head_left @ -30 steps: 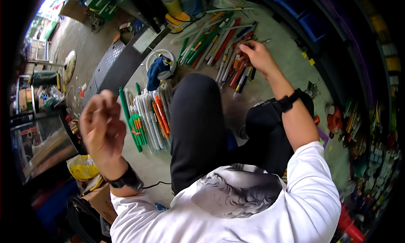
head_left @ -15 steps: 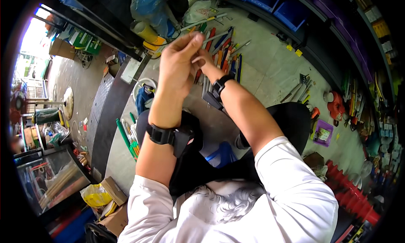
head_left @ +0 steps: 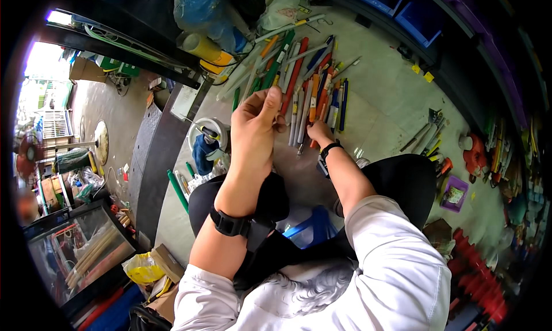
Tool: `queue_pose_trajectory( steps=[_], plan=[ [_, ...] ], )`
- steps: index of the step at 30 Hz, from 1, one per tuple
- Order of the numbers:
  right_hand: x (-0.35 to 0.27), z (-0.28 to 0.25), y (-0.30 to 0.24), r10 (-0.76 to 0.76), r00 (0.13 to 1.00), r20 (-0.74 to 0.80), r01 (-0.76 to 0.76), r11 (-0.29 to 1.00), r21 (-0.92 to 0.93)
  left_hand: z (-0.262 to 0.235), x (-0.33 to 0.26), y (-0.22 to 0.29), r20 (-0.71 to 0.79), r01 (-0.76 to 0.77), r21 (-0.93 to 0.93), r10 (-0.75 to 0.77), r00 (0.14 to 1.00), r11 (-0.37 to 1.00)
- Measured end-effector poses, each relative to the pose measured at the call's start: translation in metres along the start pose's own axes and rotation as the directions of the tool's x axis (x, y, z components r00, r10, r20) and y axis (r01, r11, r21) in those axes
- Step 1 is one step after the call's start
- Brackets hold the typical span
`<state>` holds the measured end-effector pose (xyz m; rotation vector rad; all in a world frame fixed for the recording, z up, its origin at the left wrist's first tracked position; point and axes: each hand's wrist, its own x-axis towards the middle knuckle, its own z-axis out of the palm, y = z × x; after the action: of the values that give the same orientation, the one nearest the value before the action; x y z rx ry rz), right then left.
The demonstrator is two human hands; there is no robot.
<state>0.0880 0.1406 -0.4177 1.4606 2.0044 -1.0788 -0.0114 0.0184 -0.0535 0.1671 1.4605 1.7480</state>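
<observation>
My left hand (head_left: 253, 129) is raised in front of the floor, its fingers curled and thumb pressed on top. Whatever they hold, if anything, is hidden behind the hand. Lower and to the right, my right hand (head_left: 319, 133) reaches down to the near end of a bundle of slender coloured sticks (head_left: 314, 98), with orange, white and blue ones among them. Its fingers are closed at the stick ends, and I cannot make out what is in them. Beyond my left hand lie longer sticks, among them a red one (head_left: 295, 72) and a green one (head_left: 278, 60).
A white bucket (head_left: 223, 128) with a blue cloth stands left of my left forearm. Blue bins (head_left: 418, 21) line the shelf at the far right. Grey-handled tools (head_left: 426, 136) and a purple basket (head_left: 447, 203) lie on the floor at the right. A blue stool (head_left: 316, 224) shows beneath me.
My hands, close together before, are now apart. The right one has moved down and right to the stick bundle; the left one stays raised. The view has shifted slightly.
</observation>
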Motion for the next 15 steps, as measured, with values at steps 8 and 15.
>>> queue_pose_trajectory(
  steps=[8,15],
  plan=[
    [0.038,0.027,0.0,0.102,0.994,0.028,-0.097,0.777,0.622,0.001,0.003,0.005,0.075,0.037,-0.027,-0.035,0.997,0.999],
    [0.052,0.027,-0.005,0.21,0.967,-0.143,-0.082,0.79,0.607,-0.005,0.001,0.008,0.067,-0.015,0.035,0.013,0.998,0.999]
  ],
)
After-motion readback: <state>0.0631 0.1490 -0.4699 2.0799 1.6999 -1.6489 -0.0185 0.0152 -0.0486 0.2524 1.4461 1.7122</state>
